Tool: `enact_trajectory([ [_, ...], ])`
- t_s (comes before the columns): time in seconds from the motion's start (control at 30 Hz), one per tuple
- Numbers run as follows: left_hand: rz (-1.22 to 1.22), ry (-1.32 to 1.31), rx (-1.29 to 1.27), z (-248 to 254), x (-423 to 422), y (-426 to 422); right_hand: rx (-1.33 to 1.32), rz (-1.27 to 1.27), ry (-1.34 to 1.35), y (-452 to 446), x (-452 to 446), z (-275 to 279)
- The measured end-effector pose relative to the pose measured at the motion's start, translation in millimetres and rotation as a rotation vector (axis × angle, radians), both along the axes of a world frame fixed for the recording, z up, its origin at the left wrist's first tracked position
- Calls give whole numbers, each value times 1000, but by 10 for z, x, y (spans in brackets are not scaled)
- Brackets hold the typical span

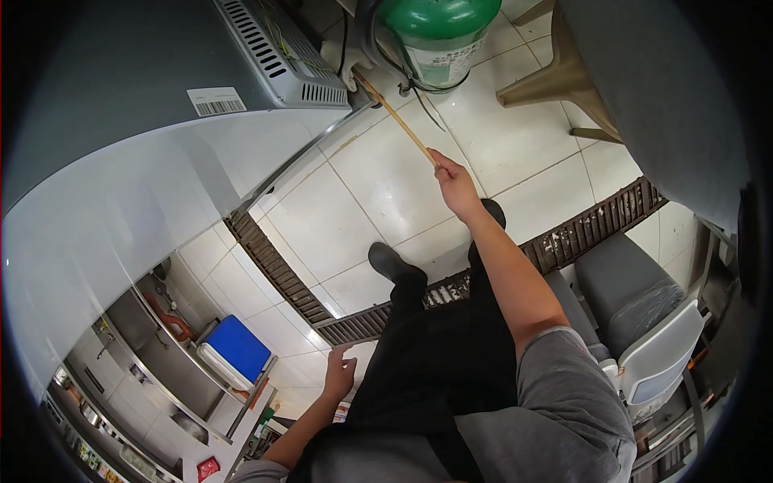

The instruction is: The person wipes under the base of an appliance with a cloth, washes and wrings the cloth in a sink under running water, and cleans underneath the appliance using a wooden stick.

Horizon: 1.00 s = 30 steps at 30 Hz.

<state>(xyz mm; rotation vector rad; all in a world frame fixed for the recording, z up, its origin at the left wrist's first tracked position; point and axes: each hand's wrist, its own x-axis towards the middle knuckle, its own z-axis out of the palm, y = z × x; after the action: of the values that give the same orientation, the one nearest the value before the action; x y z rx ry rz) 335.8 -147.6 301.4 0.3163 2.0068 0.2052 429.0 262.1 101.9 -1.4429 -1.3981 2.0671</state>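
White floor tiles [386,193] spread around a big grey-and-white appliance [153,153], a dark drain grating [592,225] and, near the appliance's vented corner, a green cylinder [443,32]. A slim, wood-coloured stick [407,129] slants above the tiles, its far end by that corner and its near end gripped in the right hand [456,187]; the left hand [340,375] hangs well apart from the stick, half open, its fingers loosely bent.
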Motion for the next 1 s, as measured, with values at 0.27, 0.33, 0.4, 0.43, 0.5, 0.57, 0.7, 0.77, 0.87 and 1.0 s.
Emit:
enact_trajectory([
  [0.27, -15, -30, -34, -18, 84, -111, 748, 533, -415, 292, 104, 144],
  [0.33, -25, -27, -44, -24, 88, -78, 771, 631, -491, 310, 46, 136],
  [0.4, -35, -26, -53, -34, 92, -87, 777, 761, -647, 309, -31, 146],
  [0.43, -30, -27, -36, -65, 92, -103, 778, 762, -650, 294, -69, 173],
  [0.5, -25, -30, -21, -88, 117, -87, 691, 847, -679, 220, -100, 248],
  [0.57, -35, -25, -37, -44, 127, 5, 679, 854, -686, 18, 63, 227],
  [0.7, -51, -19, 34, 11, 111, 83, 670, 794, -627, -215, 566, 379],
  [0.77, -20, -26, 15, 2, 106, 81, 719, 702, -597, -218, 787, 560],
  [0.87, -53, -10, 8, -28, 140, 79, 742, 534, -549, -127, 974, 838],
  [1.0, -27, -28, -30, -60, 199, 109, 435, 225, -461, -49, 962, 878],
])
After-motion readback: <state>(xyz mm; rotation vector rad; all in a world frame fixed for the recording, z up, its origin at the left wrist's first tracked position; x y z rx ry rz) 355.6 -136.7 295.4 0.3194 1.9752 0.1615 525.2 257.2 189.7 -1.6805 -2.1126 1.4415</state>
